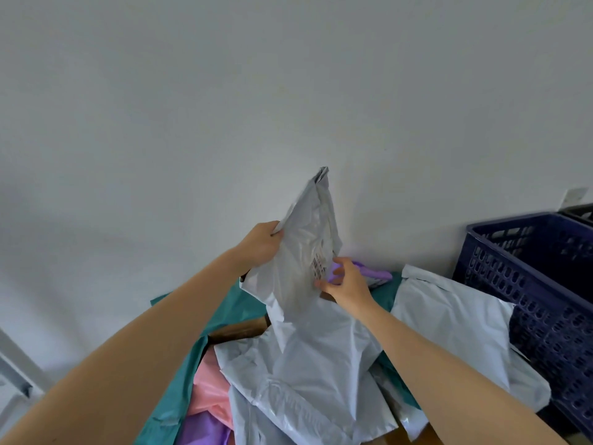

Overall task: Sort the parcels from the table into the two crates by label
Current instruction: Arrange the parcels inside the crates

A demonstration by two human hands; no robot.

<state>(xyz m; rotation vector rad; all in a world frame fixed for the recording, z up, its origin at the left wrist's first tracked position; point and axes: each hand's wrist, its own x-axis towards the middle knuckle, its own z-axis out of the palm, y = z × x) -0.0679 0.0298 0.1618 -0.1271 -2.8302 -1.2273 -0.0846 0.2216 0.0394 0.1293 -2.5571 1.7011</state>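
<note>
- The pile of parcels [298,380] lies nearest, low in view and left of the blue crate [529,284]. Grey, pink, purple and teal bags overlap, with a brown box [237,329] showing among them.
- One flat grey bag [455,332] lies up against the blue crate's near wall.
- Further out, the held parcel [305,252], a grey mailing bag, is lifted above the pile, well left of the blue crate. Its long axis is close to upright.
- The left hand [264,244] grips the edge turned away from the blue crate. The right hand [345,284] appears to pinch the crate-side edge, just beside the printed label [319,263], which is too small to read.
- The right hand is the nearer to the blue crate, so a drop there would likely be a sideways carry to the right.
- A darker crate [577,213] sits just behind the blue crate, mostly cut off.
</note>
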